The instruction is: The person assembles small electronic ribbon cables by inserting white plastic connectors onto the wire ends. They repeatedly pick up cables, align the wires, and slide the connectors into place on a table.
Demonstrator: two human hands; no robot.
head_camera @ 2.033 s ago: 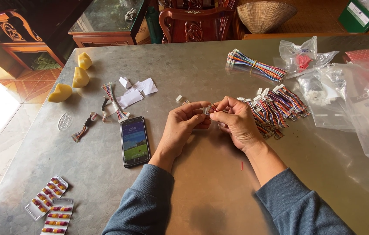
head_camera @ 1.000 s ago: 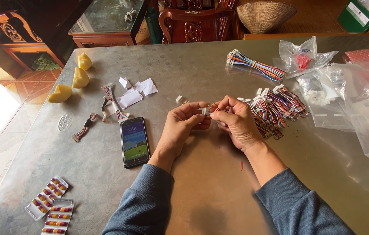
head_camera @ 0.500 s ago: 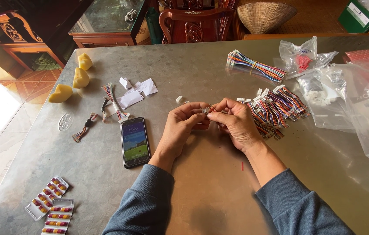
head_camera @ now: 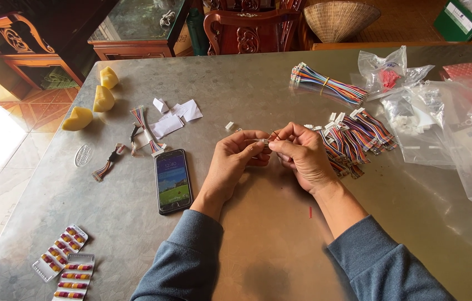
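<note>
Over the middle of the grey metal table (head_camera: 258,234) the person's two hands meet fingertip to fingertip. The left hand (head_camera: 235,161) is curled, its thumb and forefinger pinching a small white plug (head_camera: 265,142), and the right hand (head_camera: 302,154) pinches the same piece from the other side, where a few thin wires (head_camera: 274,135) stick up between the fingers; how firmly either hand grips it is hard to tell. Both sleeves are blue-grey. Just right of the right hand lies a heap of short striped wire leads (head_camera: 356,139) with white ends, and farther off sits a longer bundle of coloured wires (head_camera: 326,83) bound in the middle. Clear plastic bags (head_camera: 448,122) cover the right side of the table. A loose white plug (head_camera: 229,126) lies on the table just beyond the left hand. Left of the hands a phone (head_camera: 173,180) lies face up with its screen lit, and beyond it are scraps of white paper (head_camera: 176,117) and a few more short leads (head_camera: 144,129). Three yellow wedges (head_camera: 94,100) sit at the far left, and strips of red and yellow pills (head_camera: 64,259) lie at the near left corner.
</note>
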